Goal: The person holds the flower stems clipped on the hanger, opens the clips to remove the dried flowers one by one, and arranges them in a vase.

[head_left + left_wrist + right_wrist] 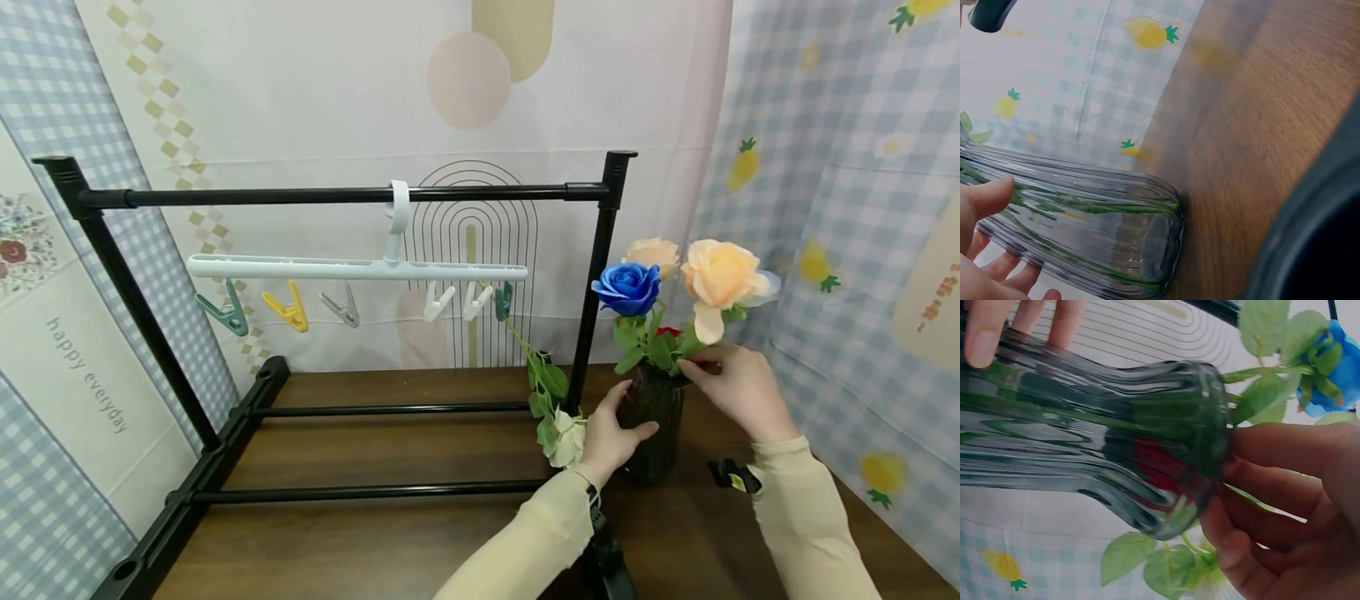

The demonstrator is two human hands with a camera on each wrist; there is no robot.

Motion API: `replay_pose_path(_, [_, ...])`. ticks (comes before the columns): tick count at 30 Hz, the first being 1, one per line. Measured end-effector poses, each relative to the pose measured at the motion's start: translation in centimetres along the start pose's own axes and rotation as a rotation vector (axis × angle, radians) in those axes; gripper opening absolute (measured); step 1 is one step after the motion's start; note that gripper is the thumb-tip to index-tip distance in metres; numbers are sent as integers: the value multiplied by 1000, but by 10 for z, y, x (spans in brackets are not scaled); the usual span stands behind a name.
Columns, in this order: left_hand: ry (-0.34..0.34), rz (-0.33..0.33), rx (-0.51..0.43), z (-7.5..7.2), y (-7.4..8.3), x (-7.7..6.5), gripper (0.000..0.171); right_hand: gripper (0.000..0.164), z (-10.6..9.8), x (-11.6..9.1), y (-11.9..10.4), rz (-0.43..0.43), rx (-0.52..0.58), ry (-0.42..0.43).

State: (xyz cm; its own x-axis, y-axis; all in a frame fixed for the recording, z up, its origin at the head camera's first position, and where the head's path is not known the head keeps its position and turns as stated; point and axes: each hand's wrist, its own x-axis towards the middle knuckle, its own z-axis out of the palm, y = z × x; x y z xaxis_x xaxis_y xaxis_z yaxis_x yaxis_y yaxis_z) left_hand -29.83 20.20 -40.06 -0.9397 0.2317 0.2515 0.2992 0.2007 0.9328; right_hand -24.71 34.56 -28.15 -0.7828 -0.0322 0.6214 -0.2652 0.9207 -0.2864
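Observation:
A ribbed clear glass vase (656, 425) with green stems inside stands on the table at the right. My left hand (611, 437) holds its body, thumb on one side and fingers on the other. At its mouth are the fingertips of my right hand (731, 383), bent close together; I cannot tell whether they pinch a stem or the rim. Above the rim rise a blue rose (628, 288), a peach rose (720, 273) and a paler peach bloom (651, 254). A red flower (1157, 464) sits low in the vase's neck, seen through the glass.
A black rack (337, 197) stands to the left. From its top bar hangs a pale blue hanger (352, 268) with several clips. The dark green clip (503, 302) at its right end holds a white flower (567, 437) upside down, beside my left wrist. Patterned cloth walls stand behind.

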Motion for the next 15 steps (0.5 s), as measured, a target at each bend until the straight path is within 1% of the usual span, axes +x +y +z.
replay_pose_path(3, [2, 15, 0, -1, 1, -1, 63, 18, -4, -3, 1, -5, 14, 8])
replay_pose_path(7, [2, 14, -7, -2, 0, -1, 63, 21, -7, -7, 3, -3, 16, 19])
replay_pose_path(10, [-4, 15, -12, -2, 0, -1, 63, 20, -13, -12, 1, 3, 3, 15])
replay_pose_path(13, [-7, 19, -9, -2, -1, -1, 63, 20, -19, -19, -3, 8, -13, -15])
replay_pose_path(15, [-4, 23, -4, -2, -2, -1, 63, 22, -22, -25, -7, 6, -26, -65])
